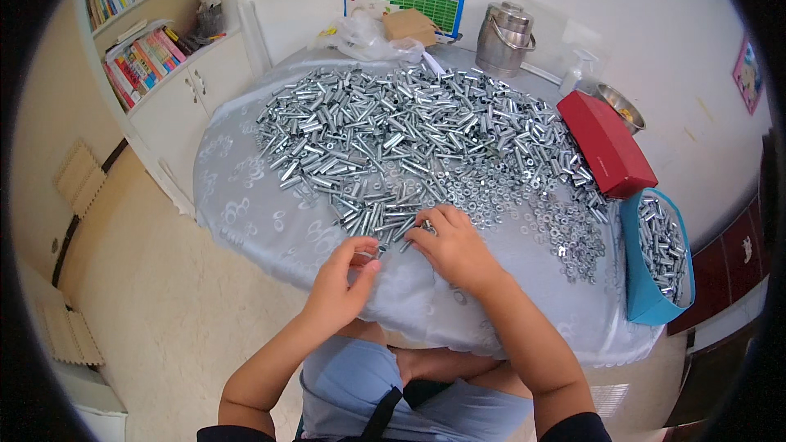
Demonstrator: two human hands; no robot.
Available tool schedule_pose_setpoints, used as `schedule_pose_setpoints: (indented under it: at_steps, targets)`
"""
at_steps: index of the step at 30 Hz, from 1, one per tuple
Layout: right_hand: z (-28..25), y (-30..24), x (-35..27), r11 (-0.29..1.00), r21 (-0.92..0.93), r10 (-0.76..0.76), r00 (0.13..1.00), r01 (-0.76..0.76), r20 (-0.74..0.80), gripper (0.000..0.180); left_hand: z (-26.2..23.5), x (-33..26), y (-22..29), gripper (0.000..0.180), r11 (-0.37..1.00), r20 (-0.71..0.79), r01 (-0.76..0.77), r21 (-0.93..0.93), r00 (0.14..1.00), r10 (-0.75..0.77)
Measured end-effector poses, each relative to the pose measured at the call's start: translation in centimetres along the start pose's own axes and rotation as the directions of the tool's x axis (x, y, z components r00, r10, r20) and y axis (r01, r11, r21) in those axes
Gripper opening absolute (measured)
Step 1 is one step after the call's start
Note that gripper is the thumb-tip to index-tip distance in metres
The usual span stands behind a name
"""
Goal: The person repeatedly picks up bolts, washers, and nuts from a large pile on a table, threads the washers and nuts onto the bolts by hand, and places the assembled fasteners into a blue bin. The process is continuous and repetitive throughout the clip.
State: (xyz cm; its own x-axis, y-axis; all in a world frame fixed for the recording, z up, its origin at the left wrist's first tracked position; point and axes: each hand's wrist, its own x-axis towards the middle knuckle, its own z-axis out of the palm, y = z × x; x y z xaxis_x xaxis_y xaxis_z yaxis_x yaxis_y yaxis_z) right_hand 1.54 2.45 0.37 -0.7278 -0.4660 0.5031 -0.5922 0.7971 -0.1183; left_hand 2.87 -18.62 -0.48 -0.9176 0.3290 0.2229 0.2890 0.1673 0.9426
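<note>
A loose cluster of metal fasteners (372,217) was spread near the front edge of the cloth-covered counter (246,164), between and just beyond the two hands. Its pieces were touched by the curled fingertips of the right hand (454,254); whether one was gripped could not be told. The left hand (337,282) was held half open, thumb and fingers slightly parted, with a small piece seen at the tips, though a firm hold could not be confirmed. Farther back, a far larger heap (393,110) was left loose and mixed, so much appeared to remain. Toward the right, washers and nuts (577,241) were scattered in a patch, and the blue bin (647,299) was seen well filled with metal sleeves (661,250), beside a red box (607,143).
</note>
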Motion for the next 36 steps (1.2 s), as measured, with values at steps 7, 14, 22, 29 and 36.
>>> schedule_pose_setpoints:
  at_steps: [7, 14, 22, 29, 36]
  targets:
    - [0.1, -0.1, 0.1, 0.999, 0.032, 0.007, 1.000, -0.008, 0.013, 0.018, 0.5, 0.7, -0.3, 0.034, 0.976, -0.041, 0.057, -0.211, 0.997, -0.067]
    - [-7.3, -1.4, -1.1, 0.894, 0.416, 0.188, 0.982, -0.169, -0.005, 0.017, 1.2, 0.8, -0.4, 0.031, 0.961, 0.013, 0.088, -0.262, 0.996, -0.087]
    - [-11.0, 7.1, -8.3, 0.477, 0.768, 0.694, 0.719, -0.427, -0.031, 0.008, 9.0, 6.1, 4.5, 0.027, 0.889, 0.191, -0.054, -0.455, 0.969, 0.157]
    - [-10.1, 7.4, -8.7, 0.299, 0.874, 0.863, 0.499, -0.383, -0.076, 0.009, 14.9, 8.7, 4.0, 0.025, 0.810, 0.195, -0.196, -0.553, 0.915, 0.354]
    - [-10.3, 5.8, -8.6, 0.574, 0.716, 0.735, 0.635, -0.397, -0.237, 0.013, 15.6, 7.8, 3.4, 0.034, 0.864, 0.282, -0.186, -0.468, 0.895, 0.345]
